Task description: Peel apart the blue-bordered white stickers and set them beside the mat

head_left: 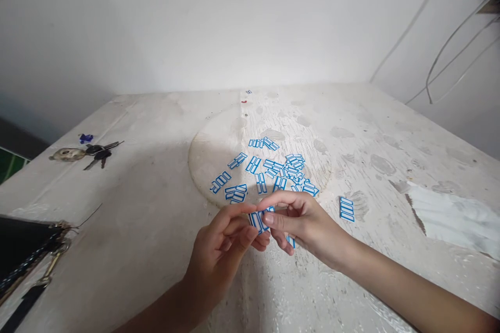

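Between the fingertips of both hands is a small white piece with blue outlines (258, 221), held over the table. My left hand (230, 239) pinches its left side, and my right hand (295, 218) grips its right side with thumb and forefinger. Just beyond the hands lies a loose heap of similar blue-outlined pieces (291, 170), some overlapping. A single such piece (347, 209) rests apart, right of my right hand. Another piece (290, 241) shows partly below the right hand's fingers; whether it is held or lying on the table I cannot tell.
A bunch of keys (102, 152) with a fob and a small blue object (86, 138) lie at the left. Nearer is a black bag or case (27, 250) with a strap clip. A torn white sheet (453, 218) is at the right. Behind the worn table (156, 130) stands a wall.
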Available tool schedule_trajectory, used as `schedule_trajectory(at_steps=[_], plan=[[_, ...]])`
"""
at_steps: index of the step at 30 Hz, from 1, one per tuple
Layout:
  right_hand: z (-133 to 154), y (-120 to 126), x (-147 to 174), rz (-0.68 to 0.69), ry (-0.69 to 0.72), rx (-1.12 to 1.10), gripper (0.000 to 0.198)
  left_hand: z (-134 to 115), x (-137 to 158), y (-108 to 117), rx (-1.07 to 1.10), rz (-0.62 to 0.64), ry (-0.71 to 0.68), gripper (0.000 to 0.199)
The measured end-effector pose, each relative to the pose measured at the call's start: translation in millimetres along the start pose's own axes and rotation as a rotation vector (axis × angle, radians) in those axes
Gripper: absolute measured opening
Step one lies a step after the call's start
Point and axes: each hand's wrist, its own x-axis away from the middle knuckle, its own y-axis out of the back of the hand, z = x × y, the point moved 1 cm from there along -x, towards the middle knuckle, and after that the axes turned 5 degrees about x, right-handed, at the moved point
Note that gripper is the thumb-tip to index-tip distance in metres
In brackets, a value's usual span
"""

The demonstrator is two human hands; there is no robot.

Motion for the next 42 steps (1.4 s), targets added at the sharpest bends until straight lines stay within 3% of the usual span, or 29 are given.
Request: schedule_trajectory(at_steps=[11, 23, 31, 38, 42], plan=[[-1.3, 0.3, 2.9, -0.027, 0.012, 0.010, 0.014, -5.1, -1.8, -5.3, -0.064, -0.021, 0.040, 0.024], [2.6, 0.8, 4.3, 0.017, 0.017, 0.057, 0.014, -1.3, 1.1, -1.7, -0.228, 0.045, -0.107, 0.038], [0.9, -0.8, 4.5, 0.115, -0.080, -0.140, 0.013, -8.9, 0.2, 1.4, -0.350, -0.022, -0.196, 0.040], [-0.9, -2.1, 5.7, 0.164, -0.118, -0.250, 0.021, -4.0, -0.4, 2.9, -0.189, -0.013, -0.094, 0.040], [-3.5, -4.0, 5.4, 0.187, -0.139, -0.250, 0.022, -5.6, -2.3, 1.0, -0.182, 0.037, -0.113, 0.037]])
